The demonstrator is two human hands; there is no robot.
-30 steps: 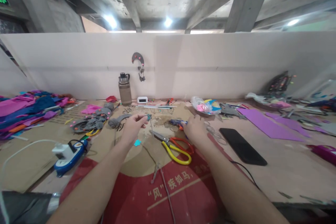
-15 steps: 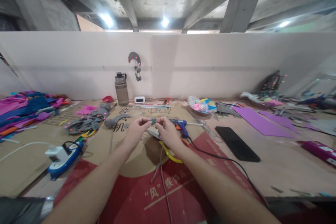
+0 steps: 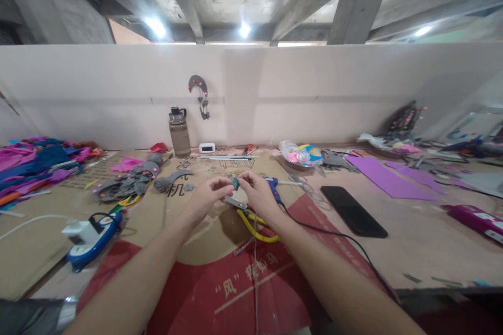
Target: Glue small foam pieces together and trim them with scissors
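Observation:
Between the fingertips of both hands is a small teal-green piece (image 3: 234, 182), too small to name. My left hand (image 3: 210, 194) pinches it from the left, and my right hand (image 3: 257, 192) grips it from the right with thumb and finger. A grey cord (image 3: 255, 267) hangs below my right hand down over the cardboard. Scissors with yellow handles (image 3: 255, 230) lie under the hands, blades pointing up and left. Behind my right hand rests a blue hot glue gun (image 3: 272, 184), partly hidden, its black cable running right.
Printed cardboard (image 3: 204, 243) covers the bench. A black phone (image 3: 353, 212) and purple sheets (image 3: 393, 178) lie to the right. Grey felt pieces (image 3: 135, 183) and a blue power strip (image 3: 94, 241) are at left. A bottle (image 3: 179, 133) and a plate of bagged bits (image 3: 301, 157) stand farther back.
Both hands have shifted slightly right, and the teal-green piece shows more between the fingers. The cord has swung right. More of the scissors is visible beneath the hands.

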